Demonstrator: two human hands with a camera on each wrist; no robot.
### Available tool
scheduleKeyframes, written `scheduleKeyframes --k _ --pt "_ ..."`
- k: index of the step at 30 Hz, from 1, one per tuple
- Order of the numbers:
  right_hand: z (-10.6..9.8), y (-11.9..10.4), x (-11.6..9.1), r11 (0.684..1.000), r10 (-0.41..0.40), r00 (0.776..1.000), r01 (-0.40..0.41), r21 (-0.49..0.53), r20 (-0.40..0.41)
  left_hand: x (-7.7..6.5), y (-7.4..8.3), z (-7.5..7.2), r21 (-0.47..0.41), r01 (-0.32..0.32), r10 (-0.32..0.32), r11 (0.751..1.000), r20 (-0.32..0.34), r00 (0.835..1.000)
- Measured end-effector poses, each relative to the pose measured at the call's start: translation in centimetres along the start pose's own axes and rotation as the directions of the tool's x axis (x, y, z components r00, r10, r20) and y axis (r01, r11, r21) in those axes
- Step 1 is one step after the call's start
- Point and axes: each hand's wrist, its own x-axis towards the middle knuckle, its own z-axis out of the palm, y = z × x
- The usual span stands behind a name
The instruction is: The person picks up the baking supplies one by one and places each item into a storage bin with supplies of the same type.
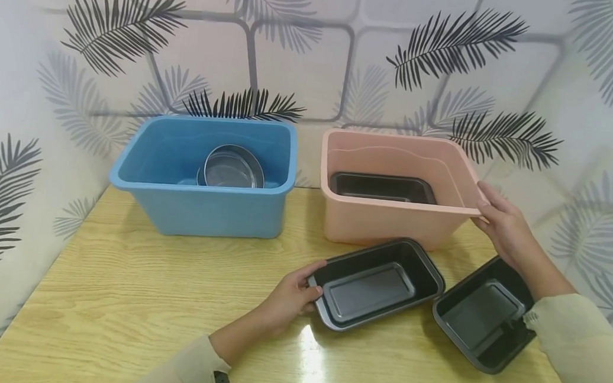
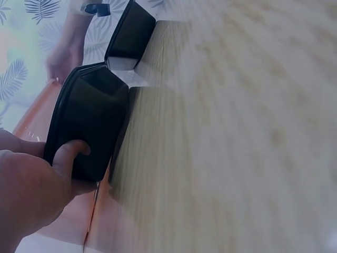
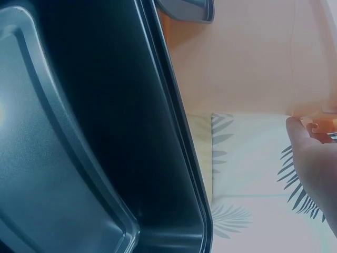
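My left hand (image 1: 290, 294) grips the near-left end of a dark rectangular loaf pan (image 1: 372, 285), thumb over its rim. In the left wrist view that pan (image 2: 92, 116) stands close over the table, in front of the pink bin. My right hand (image 1: 504, 226) holds the right rim of the pink plastic bin (image 1: 400, 225), fingers at the edge. Another dark loaf pan (image 1: 418, 190) lies inside this bin. Under my right forearm a third loaf pan (image 1: 481, 316) sits on the table, partly covered by the sleeve; it fills much of the right wrist view.
A blue plastic bin (image 1: 219, 212) stands at the back left, with round metal cake pans (image 1: 233, 168) inside. Both bins stand at the rear of the wooden table (image 1: 133, 298), before a leaf-patterned cloth (image 1: 304, 67).
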Motion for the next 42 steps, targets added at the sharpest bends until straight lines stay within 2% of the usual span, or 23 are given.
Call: scheduleKeyframes --k 10,14,22,26,30,33,36,42 --pt "-0.1 0.1 0.0 1.000 0.009 1.000 -0.009 0.009 0.003 -0.5 0.8 -0.6 0.049 -0.009 0.009 0.999 0.002 1.000" --pt "-0.1 0.1 0.0 1.000 0.018 1.000 -0.018 -0.002 0.007 -0.6 1.2 -1.0 0.056 -0.008 0.007 0.998 0.022 1.000" --pt "-0.2 0.1 0.1 0.999 0.040 0.999 -0.040 -0.036 -0.001 -1.4 3.0 -1.5 0.114 0.002 -0.009 0.994 0.064 0.998" --pt "-0.2 0.0 0.1 0.996 0.047 0.999 -0.048 -0.071 -0.006 -1.6 4.2 -1.6 0.132 -0.001 -0.010 0.991 0.083 0.997" --pt "-0.2 0.0 0.1 0.997 0.043 0.999 -0.043 -0.063 0.000 -1.9 5.7 -1.7 0.138 -0.002 -0.014 0.990 0.113 0.994" --pt "-0.2 0.0 0.1 0.996 0.043 0.999 -0.043 -0.079 0.000 -2.0 7.1 -1.9 0.174 -0.007 -0.016 0.985 0.132 0.991" --pt "-0.2 0.0 0.0 0.995 0.041 0.999 -0.041 -0.092 -0.003 -2.0 8.8 -2.0 0.220 -0.027 -0.006 0.975 0.149 0.989" --pt "-0.1 0.1 0.0 0.999 0.033 0.999 -0.033 -0.043 0.001 -1.9 12.1 -2.0 0.267 -0.085 0.041 0.960 0.165 0.985"
